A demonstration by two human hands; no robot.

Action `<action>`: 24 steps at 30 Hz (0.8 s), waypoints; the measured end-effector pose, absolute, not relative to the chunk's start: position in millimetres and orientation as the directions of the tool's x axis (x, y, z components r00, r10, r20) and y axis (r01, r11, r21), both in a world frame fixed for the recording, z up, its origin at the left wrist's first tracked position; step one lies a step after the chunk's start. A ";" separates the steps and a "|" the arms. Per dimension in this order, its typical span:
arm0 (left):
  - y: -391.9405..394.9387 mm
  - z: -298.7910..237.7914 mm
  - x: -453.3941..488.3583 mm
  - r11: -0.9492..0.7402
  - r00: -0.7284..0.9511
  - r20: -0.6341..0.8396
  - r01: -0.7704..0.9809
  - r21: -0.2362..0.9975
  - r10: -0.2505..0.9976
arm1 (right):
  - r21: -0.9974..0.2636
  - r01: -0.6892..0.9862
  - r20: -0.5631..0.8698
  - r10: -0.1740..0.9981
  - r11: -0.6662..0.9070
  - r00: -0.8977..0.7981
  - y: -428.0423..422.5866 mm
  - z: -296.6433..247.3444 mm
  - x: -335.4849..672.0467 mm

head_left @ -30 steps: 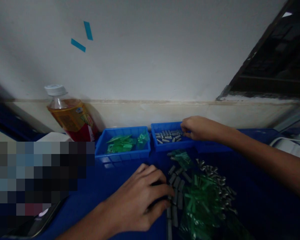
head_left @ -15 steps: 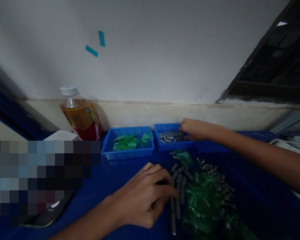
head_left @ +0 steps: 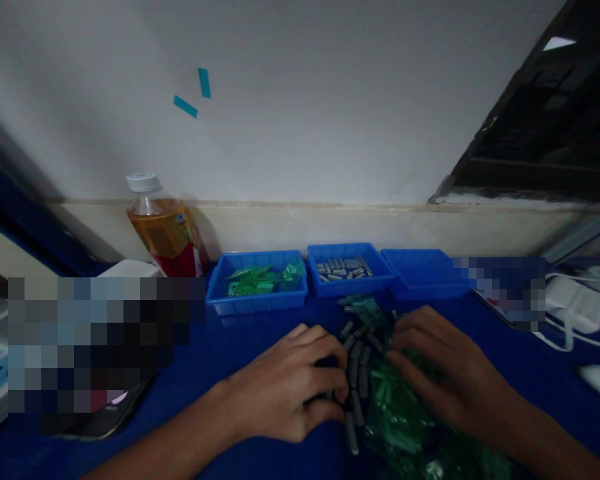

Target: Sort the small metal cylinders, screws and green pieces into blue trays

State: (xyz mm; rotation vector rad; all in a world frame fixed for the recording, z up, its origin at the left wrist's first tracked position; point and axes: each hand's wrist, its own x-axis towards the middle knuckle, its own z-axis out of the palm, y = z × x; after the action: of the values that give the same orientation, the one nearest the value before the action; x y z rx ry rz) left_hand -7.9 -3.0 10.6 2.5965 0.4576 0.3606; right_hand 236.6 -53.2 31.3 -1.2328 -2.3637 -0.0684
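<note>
Lying in a loose bunch on the blue table (head_left: 195,363), small grey bars (head_left: 363,382) sit close to both of the person's hands. The left hand (head_left: 303,383) is at their left edge, with its fingers curled and its thumb near the first finger. That makes it narrow, but I can't tell if it pinches a bar. The right hand (head_left: 430,357) is bent over the big green bag (head_left: 400,430), just right of the bars. It is a bit blurry, so I can't tell if it holds anything. A smaller green packet (head_left: 369,312) lies just past the bars. A bumped bar could slide away, since the bars lie loose. If the right hand tugs the big bag, the plastic could catch the nearest bars and drag them along. Some bars could also slip under the bag and get missed, because the light is dim. Farther back, 3 blue bins stand in a row: the left bin (head_left: 260,304) has green packets, the middle bin (head_left: 353,286) has silver pieces (head_left: 355,267), and the right bin (head_left: 430,292) is beside it. An arm that knocks the middle bin could spill those pieces. A drink bottle (head_left: 167,230) stands left of the bins, by the wall (head_left: 330,120).
</note>
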 end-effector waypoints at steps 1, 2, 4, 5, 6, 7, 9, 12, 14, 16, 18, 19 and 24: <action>-3.0 10.3 -7.7 -0.824 0.904 0.166 0.268 0.499 0.395 | -0.175 0.765 0.408 0.753 0.620 -0.517 -63.6 29.3 231.1; -3.2 10.0 -7.6 -0.815 0.898 0.163 0.280 0.507 0.409 | -0.181 0.745 0.396 0.741 0.642 -0.542 -71.0 28.1 226.0; -3.2 8.9 -7.4 -0.793 0.885 0.158 0.297 0.532 0.438 | -0.191 0.707 0.387 0.714 0.681 -0.584 -78.1 26.9 218.0; -3.0 8.1 -7.3 -0.780 0.878 0.160 0.301 0.548 0.451 | -0.200 0.690 0.385 0.704 0.695 -0.597 -79.0 26.1 215.1; -2.6 7.1 -7.3 -0.766 0.869 0.167 0.301 0.567 0.465 | -0.213 0.678 0.378 0.699 0.703 -0.607 -78.9 24.6 212.8; -2.0 6.1 -7.3 -0.753 0.860 0.179 0.297 0.587 0.479 | -0.228 0.670 0.365 0.700 0.706 -0.614 -78.4 22.4 211.1; -0.8 4.3 -7.0 -0.735 0.834 0.226 0.277 0.619 0.504 | -0.254 0.672 0.348 0.714 0.696 -0.608 -77.6 16.5 208.8; -1.2 3.8 -5.0 -0.731 0.785 0.336 0.206 0.651 0.521 | -0.257 0.713 0.391 0.745 0.652 -0.540 -78.8 7.8 206.1; -4.9 5.4 -2.1 -0.714 0.742 0.392 0.165 0.680 0.544 | -0.228 0.737 0.447 0.741 0.636 -0.501 -80.5 4.8 204.1; -11.1 7.4 1.6 -0.684 0.729 0.399 0.129 0.718 0.556 | -0.199 0.742 0.483 0.722 0.641 -0.495 -82.0 4.1 202.1; -17.7 9.0 5.0 -0.650 0.747 0.373 0.103 0.753 0.550 | -0.186 0.729 0.497 0.703 0.658 -0.508 -82.9 4.3 200.5; -20.4 9.4 6.3 -0.634 0.755 0.359 0.096 0.768 0.548 | -0.192 0.721 0.499 0.698 0.666 -0.513 -83.0 4.3 199.9; -25.1 9.1 8.1 -0.576 0.728 0.342 0.088 0.812 0.594 | -0.345 0.677 0.518 0.733 0.650 -0.441 -80.4 0.8 199.4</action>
State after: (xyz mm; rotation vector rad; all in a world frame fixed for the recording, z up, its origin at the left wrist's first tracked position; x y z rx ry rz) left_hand 8.1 -25.1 9.1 2.0958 0.5150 0.7710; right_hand 199.4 -80.4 0.8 -1.0898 -2.2209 0.1132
